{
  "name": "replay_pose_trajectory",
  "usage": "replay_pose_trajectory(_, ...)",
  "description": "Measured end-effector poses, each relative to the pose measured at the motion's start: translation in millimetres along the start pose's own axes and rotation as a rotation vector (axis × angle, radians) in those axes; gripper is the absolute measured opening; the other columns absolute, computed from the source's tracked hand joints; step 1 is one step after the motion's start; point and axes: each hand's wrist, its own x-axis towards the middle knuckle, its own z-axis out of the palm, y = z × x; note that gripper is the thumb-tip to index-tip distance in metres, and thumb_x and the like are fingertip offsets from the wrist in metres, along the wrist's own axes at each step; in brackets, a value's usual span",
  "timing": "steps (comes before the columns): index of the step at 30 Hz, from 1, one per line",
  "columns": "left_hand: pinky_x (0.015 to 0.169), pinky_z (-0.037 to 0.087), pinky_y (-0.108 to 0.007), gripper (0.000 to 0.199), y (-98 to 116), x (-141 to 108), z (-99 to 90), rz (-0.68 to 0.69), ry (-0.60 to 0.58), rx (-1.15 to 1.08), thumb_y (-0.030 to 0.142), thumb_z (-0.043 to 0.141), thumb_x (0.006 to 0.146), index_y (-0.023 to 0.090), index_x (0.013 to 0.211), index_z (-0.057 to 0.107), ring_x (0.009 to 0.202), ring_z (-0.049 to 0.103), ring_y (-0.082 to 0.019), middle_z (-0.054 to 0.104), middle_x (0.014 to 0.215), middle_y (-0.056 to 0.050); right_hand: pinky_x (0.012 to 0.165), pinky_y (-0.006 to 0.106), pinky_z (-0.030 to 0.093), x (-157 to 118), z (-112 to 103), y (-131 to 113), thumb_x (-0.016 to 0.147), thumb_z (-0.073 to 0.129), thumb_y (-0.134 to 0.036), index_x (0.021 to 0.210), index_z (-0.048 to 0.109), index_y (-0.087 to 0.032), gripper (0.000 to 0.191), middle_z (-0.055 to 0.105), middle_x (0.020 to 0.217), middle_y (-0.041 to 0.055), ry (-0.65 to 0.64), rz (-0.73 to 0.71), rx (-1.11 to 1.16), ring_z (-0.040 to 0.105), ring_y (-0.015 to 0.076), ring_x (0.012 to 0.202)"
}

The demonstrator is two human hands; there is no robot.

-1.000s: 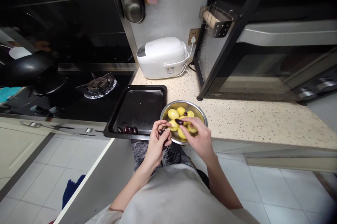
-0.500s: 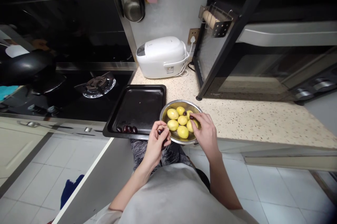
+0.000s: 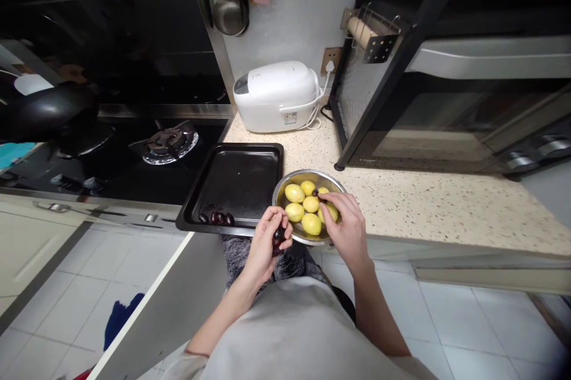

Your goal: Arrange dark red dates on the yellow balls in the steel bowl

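My left hand (image 3: 266, 239) is curled around several dark, glossy oval fruits (image 3: 279, 234), which look like grapes, at the near left rim of a metal bowl (image 3: 288, 176). Yellow lemons (image 3: 311, 204) fill the bowl. One dark grape (image 3: 315, 192) rests among them towards the back. Over the bowl's right side, my right hand (image 3: 350, 228) has its thumb and index finger apart, the index tip beside that grape. No fruit shows between these fingers. To the left lies a black baking tray (image 3: 236, 181), with several dark grapes (image 3: 217, 218) along its near edge.
A white rice cooker (image 3: 276, 97) stands behind the tray, plugged in at the wall. Left is a gas hob (image 3: 165, 145) with a black wok (image 3: 49, 109). An oven (image 3: 446, 118) in a black rack stands at right. Below the tray, a drawer (image 3: 165, 302) is pulled out.
My right hand's fingers have parted, and the dark grape pinched in them no longer shows. My left fingers have loosened a little, exposing more of the grapes. The view has shifted slightly.
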Motion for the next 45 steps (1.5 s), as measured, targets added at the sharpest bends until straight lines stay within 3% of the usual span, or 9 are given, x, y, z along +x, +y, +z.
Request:
replay_pose_trajectory(5,0.047,0.027,-0.013,0.029,1.4,-2.1,2.7,-0.007,0.033,0.034,0.04,0.076,0.09,0.019,0.099,0.057,0.062,0.043,-0.006,0.047,0.079,0.004,0.097,0.044,0.055,-9.1,10.3,-38.2,0.095,0.066,-0.016,0.109,0.071,-0.025,0.017,0.076,0.105,0.0056,-0.13,-0.203,0.2,0.067,0.0244,0.105)
replay_pose_trajectory(9,0.048,0.028,-0.013,0.033,2.4,-5.2,1.4,0.012,0.087,0.106,0.044,0.076,0.088,0.02,0.1,0.058,0.059,0.04,-0.006,0.048,0.074,0.004,0.098,0.044,0.056,-15.9,19.7,-53.3,0.096,0.066,-0.015,0.115,0.069,-0.024,0.021,0.076,0.108,0.0061,-0.17,-0.187,0.258,0.067,0.0237,0.107)
replay_pose_trajectory(18,0.048,0.027,-0.017,0.037,-1.7,-4.3,1.6,0.095,0.064,0.216,0.05,0.073,0.091,0.021,0.107,0.056,0.055,0.038,-0.007,0.047,0.066,0.006,0.098,0.044,0.057,-13.6,12.1,-45.8,0.09,0.077,-0.02,0.128,0.066,-0.029,0.041,0.076,0.115,0.0046,-0.248,-0.164,0.335,0.065,0.0252,0.112)
replay_pose_trajectory(26,0.051,0.03,-0.02,0.039,-4.5,-4.0,-2.6,0.118,0.013,0.295,0.055,0.068,0.094,0.021,0.109,0.055,0.058,0.042,-0.009,0.049,0.068,0.005,0.091,0.039,0.057,-16.9,12.6,-45.8,0.087,0.078,-0.019,0.12,0.065,-0.026,0.037,0.071,0.109,0.0062,-0.275,-0.096,0.372,0.067,0.024,0.105)
replay_pose_trajectory(35,0.061,0.041,-0.021,0.042,-5.8,-6.7,0.2,0.116,0.026,0.264,0.059,0.065,0.095,0.022,0.111,0.055,0.063,0.046,-0.01,0.052,0.068,0.005,0.095,0.041,0.057,-20.0,14.6,-50.1,0.087,0.076,-0.018,0.128,0.062,-0.026,0.044,0.07,0.115,0.0076,-0.305,-0.098,0.336,0.066,0.025,0.11)
replay_pose_trajectory(40,0.05,0.032,-0.017,0.035,-2.6,-6.6,-1.5,0.036,0.069,0.206,0.055,0.06,0.098,0.024,0.113,0.054,0.058,0.044,-0.009,0.055,0.075,0.003,0.094,0.042,0.058,-11.5,4.4,-43.0,0.089,0.07,-0.016,0.121,0.065,-0.026,0.034,0.072,0.111,0.0069,-0.258,-0.114,0.299,0.067,0.0247,0.108)
replay_pose_trajectory(45,0.048,0.033,-0.016,0.028,-2.8,-4.3,0.6,0.053,0.049,0.119,0.036,0.071,0.089,0.022,0.108,0.055,0.064,0.049,-0.008,0.054,0.09,0.002,0.087,0.039,0.058,-1.6,-6.8,-33.2,0.092,0.066,-0.016,0.099,0.068,-0.024,0.011,0.073,0.094,0.0052,-0.187,-0.108,0.225,0.07,0.023,0.093)
